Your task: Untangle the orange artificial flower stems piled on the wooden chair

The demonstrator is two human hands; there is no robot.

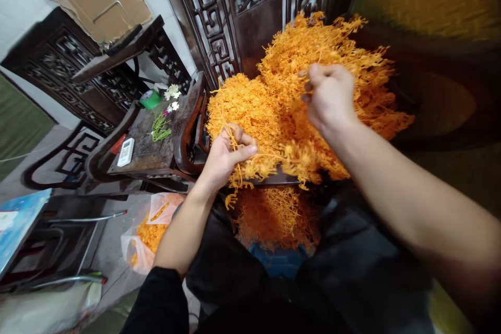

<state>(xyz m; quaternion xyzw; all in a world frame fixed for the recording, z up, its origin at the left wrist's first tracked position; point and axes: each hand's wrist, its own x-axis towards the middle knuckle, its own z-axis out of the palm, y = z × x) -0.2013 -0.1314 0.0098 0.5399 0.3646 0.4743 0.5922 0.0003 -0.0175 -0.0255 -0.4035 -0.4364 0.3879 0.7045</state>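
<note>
Between the thumb and fingers of my left hand [230, 156] are thin orange stringy sprigs [234, 180] with knobbly, branching ends. Some strands hang below the palm, and others stretch right toward a loose clump [301, 162]. My right hand [332, 94] is closed, with its fingertips pinched, over the larger heap of the same orange strands [313, 47]. Whatever those fingertips hold, if anything, cannot be made out. A lower, denser orange pile [246, 102] lies just beyond my left hand and joins the larger heap.
Below, between my knees, a blue container [277, 261] holds more orange strands. A plastic bag [136, 250] of orange pieces sits on the floor at left. The dark wooden chair [144, 133] carries green tape [150, 99], green stems [160, 128], white flowers [172, 92] and a white device [126, 152].
</note>
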